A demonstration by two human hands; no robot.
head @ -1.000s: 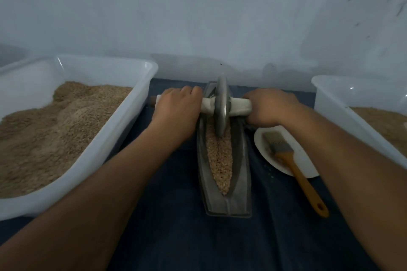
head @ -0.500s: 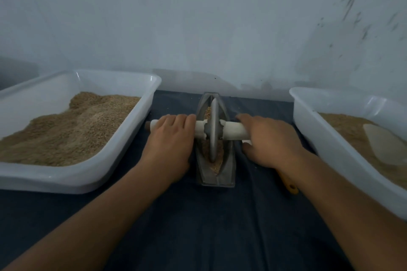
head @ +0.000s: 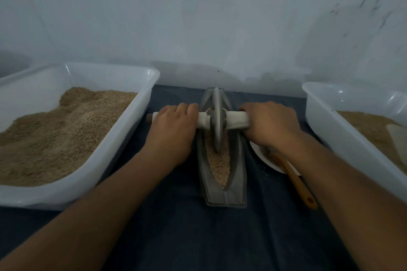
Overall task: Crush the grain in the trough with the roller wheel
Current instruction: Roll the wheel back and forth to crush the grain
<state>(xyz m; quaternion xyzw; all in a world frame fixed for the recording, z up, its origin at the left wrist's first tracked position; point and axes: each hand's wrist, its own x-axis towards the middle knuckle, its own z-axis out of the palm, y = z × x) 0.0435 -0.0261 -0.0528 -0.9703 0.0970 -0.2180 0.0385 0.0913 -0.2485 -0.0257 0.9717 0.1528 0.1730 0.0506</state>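
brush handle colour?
Orange-yellow brush handle, lying right of the trough; head view, the only one.

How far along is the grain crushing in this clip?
Setup looks done: grain fills the trough. In hand: the left hand and right hand each grip the handle on either side of the wheel, which sits in the grain. Left: the near grain looks coarse, so more rolling seems needed.

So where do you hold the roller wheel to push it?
By the white handle sticking out either side of the roller wheel, one hand per side, coming from above. The wheel's thin edge sits down in the trough, so both hands keep it upright.
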